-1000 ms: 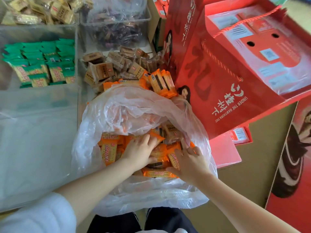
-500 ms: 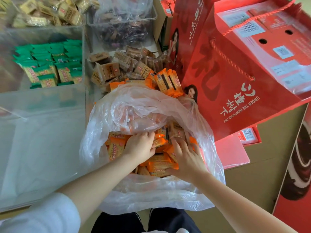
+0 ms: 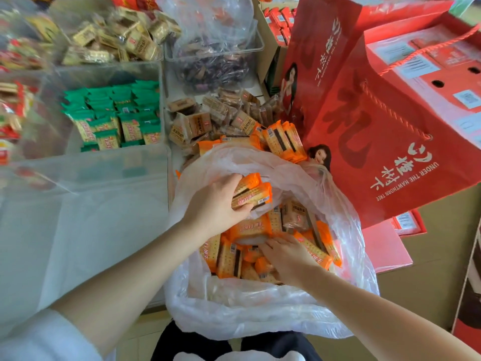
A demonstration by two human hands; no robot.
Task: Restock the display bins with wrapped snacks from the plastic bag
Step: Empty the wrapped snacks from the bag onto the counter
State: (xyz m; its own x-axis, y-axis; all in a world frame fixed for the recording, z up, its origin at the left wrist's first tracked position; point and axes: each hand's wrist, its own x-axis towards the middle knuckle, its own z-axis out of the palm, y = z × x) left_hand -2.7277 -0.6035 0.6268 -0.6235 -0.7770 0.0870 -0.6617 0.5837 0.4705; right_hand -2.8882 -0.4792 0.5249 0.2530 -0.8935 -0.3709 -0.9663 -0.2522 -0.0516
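A clear plastic bag (image 3: 260, 308) stands open in front of me, full of orange-wrapped cracker snacks (image 3: 229, 259). My left hand (image 3: 210, 204) grips a small stack of orange-wrapped snacks (image 3: 251, 194) and holds it above the bag's far rim. My right hand (image 3: 286, 256) is down inside the bag with its fingers curled into the loose packs. Just behind the bag lies a display bin (image 3: 171, 152) with brown-wrapped snacks (image 3: 192, 123) and a few orange packs (image 3: 282, 140) at its near right corner.
A bin of green-wrapped snacks (image 3: 114, 118) sits at the left, with a clear lidded bin (image 3: 78, 204) in front of it. Bins of yellow (image 3: 122, 37) and dark snacks (image 3: 213, 69) stand at the back. Red gift bags (image 3: 377, 131) crowd the right side.
My left hand has risen out of the bag holding a stack of orange packs and moved toward the bins. My right hand stays in the bag, shifted slightly nearer.
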